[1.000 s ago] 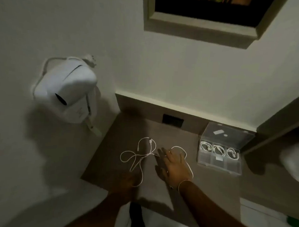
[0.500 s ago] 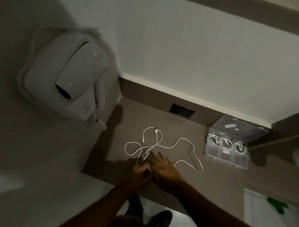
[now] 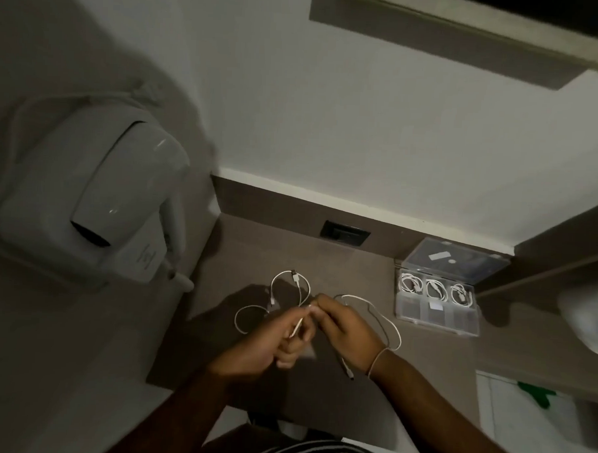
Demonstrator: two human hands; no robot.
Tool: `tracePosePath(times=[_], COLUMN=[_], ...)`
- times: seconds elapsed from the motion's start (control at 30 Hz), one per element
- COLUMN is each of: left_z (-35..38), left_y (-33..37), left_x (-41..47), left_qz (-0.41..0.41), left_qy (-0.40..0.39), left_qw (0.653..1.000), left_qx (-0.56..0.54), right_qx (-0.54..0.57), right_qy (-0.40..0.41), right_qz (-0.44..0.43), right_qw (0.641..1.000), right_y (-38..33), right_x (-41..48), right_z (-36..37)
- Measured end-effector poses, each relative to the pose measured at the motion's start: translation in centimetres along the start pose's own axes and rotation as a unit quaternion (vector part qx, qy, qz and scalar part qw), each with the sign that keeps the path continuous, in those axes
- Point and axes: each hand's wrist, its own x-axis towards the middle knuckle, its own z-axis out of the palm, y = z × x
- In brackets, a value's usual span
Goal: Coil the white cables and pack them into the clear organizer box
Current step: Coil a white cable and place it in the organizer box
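both hands meet over the counter (image 3: 241, 258): left hand (image 3: 268, 341) pinches the end of a loose cable (image 3: 289, 294), right hand (image 3: 346, 331) pinches it just beside; coiling seems about to begin. the rest lies sprawled on the counter. the box (image 3: 434, 316), open to the right, holds three coils in its back row; next, wind even loops

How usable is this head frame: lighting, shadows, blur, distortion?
Head view: dim, grainy light; both hands, left and right, slightly smeared; their shadow darkens the counter around the loose cable; wide-angle bending at the edges; coils in the box still readable.
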Motion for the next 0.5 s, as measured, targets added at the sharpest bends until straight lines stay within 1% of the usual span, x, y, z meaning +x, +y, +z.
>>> tracePosePath(times=[0.03, 0.07, 0.1, 0.13, 0.17, 0.23, 0.27, 0.33, 0.37, 0.4, 0.43, 0.5], left_z=[0.8, 1.5, 2.3, 3.0, 3.5, 4.8, 5.0, 5.1, 5.0, 4.9, 5.0, 5.5], left_y=[1.2, 2.3, 3.4, 4.3, 5.2, 6.7, 7.1, 7.5, 7.4, 7.2, 6.9, 5.9], left_x=[0.0, 0.1, 0.3, 0.7, 1.0, 2.2, 2.9, 4.2, 4.7, 5.1, 5.2, 5.3], left_qz=[0.019, 0.045, 0.078, 0.116, 0.149, 0.189, 0.204, 0.236, 0.251, 0.260, 0.261, 0.238], left_qy=[-0.035, -0.052, -0.049, -0.034, -0.015, 0.053, 0.102, 0.200, 0.232, 0.244, 0.240, 0.207], left_qw=[0.998, 0.996, 0.994, 0.991, 0.986, 0.974, 0.969, 0.951, 0.937, 0.927, 0.921, 0.923], left_qx=[-0.040, -0.058, -0.057, -0.056, -0.067, -0.111, -0.095, 0.020, 0.076, 0.119, 0.161, 0.219], right_qx=[0.044, 0.087, 0.110, 0.114, 0.090, 0.043, 0.024, -0.030, -0.061, -0.086, -0.106, -0.135], right_qy=[0.009, 0.015, 0.017, 0.015, 0.013, -0.006, -0.019, -0.036, -0.045, -0.052, -0.051, -0.028], right_qz=[-0.008, -0.006, 0.005, 0.016, 0.022, 0.023, 0.028, 0.031, 0.024, 0.014, -0.001, -0.030], right_qw=[0.999, 0.996, 0.994, 0.993, 0.996, 0.999, 0.999, 0.998, 0.997, 0.995, 0.993, 0.990], right_y=[-0.4, -0.8, -1.2, -1.4, -1.6, -2.1, -2.6, -3.3, -3.8, -4.4, -5.1, -6.8], right_x=[0.0, -0.1, -0.1, -0.1, -0.1, -0.4, -0.6, -1.1, -1.4, -1.7, -1.9, -2.1], right_z=[0.0, 0.1, 0.2, 0.3, 0.4, -0.3, -1.2, -3.6, -5.0, -6.5, -7.9, -10.7])
